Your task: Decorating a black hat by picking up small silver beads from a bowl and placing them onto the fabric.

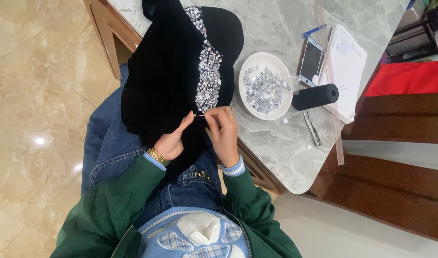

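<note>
Beadwork on black cloth, seen from above. Black velvet-like fabric (161,71) drapes from the marble worktop (276,138) down over the person's lap, and a band of clear rhinestones (209,71) runs along its middle. Left hand (173,138), with a gold bracelet (156,155) at the wrist, pinches the lower end of the fabric just below the stone band. Right hand (224,131) is closed in a fine pinch on a thin needle (199,115), which lies nearly level between the two hands; any thread is too fine to make out. Both hands are thus narrow and occupied, touching the cloth at the same spot.

The fabric looks soft and limp, likely to slide and fold under its own weight, while the stone band probably adds weight and stiffness there. By this judgement, it is best held at the plain cloth beside the stones, not on them, since glued or sewn stones may loosen. The needle is slim, sharp and easily dropped.

On the worktop, right of the cloth: a white dish (250,107) of loose stones, a black thread spool (315,96), small snips (312,128), a phone (311,59), a long ruler (330,71), a paper pad (349,62) and a blue pen (313,31).
</note>
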